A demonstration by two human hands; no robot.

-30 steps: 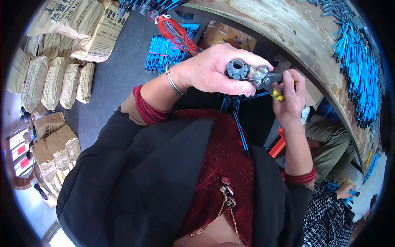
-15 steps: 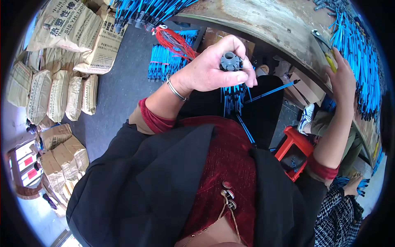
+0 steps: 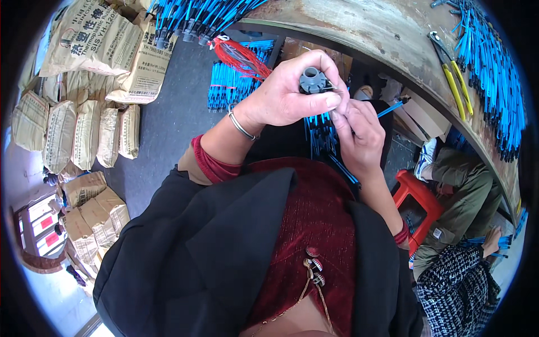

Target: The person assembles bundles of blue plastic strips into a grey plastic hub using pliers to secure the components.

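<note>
My left hand [image 3: 283, 98] is closed around the top of a bundle of thin blue rods [image 3: 320, 132], which hangs down over my lap. A dark grey, round, ribbed end piece [image 3: 313, 81] with a hollow centre shows between the thumb and forefinger. Beside it a thin wire [image 3: 336, 88] sticks out. The fingertips of my right hand [image 3: 362, 135] are pinched together close to the left thumb; they seem to grip the wire, though its end is mostly hidden. Yellow-handled pliers [image 3: 453, 81] lie on the wooden table to the right, out of both hands.
Blue rods with black ends are heaped on the table [image 3: 359, 22], at the right [image 3: 494, 84] and far left [image 3: 196, 19]. Red wires [image 3: 236, 56] hang at its edge. A red stool [image 3: 418, 196] and a seated co-worker [image 3: 455, 286] are at right. Paper sacks [image 3: 90, 132] stand left.
My right hand has let go of the pliers on the table and come in to the left hand. The left hand still holds the bundle.
</note>
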